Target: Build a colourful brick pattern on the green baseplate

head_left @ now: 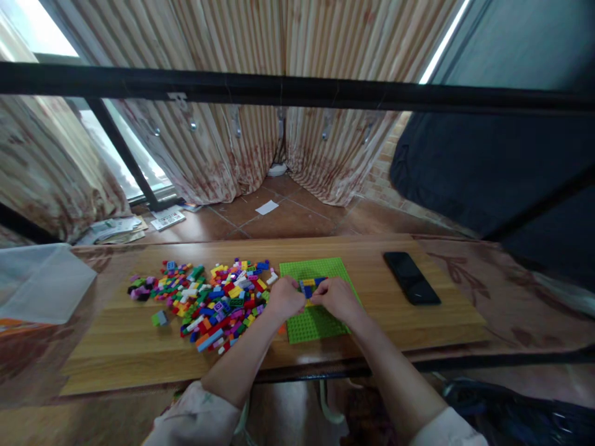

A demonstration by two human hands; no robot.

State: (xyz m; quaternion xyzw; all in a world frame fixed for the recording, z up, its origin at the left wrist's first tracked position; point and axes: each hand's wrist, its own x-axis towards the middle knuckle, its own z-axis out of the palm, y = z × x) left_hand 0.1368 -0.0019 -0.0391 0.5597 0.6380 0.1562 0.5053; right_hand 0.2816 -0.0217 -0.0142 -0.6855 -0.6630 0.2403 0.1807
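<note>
A green studded baseplate lies on the wooden board, with blue and yellow building bricks on its middle. My left hand is at the left side of these bricks, its fingers curled and pressed together. From the right, my right hand meets the same bricks with thumb and fingers pinched. Both hands rest over the baseplate, close to each other. What the fingertips hold, if anything, is too small and too covered to make out.
A heap of loose coloured bricks spreads left of the baseplate. A black phone lies to the right on the wooden board. At the far left stands a translucent plastic box. A dark metal bar crosses ahead, before curtains.
</note>
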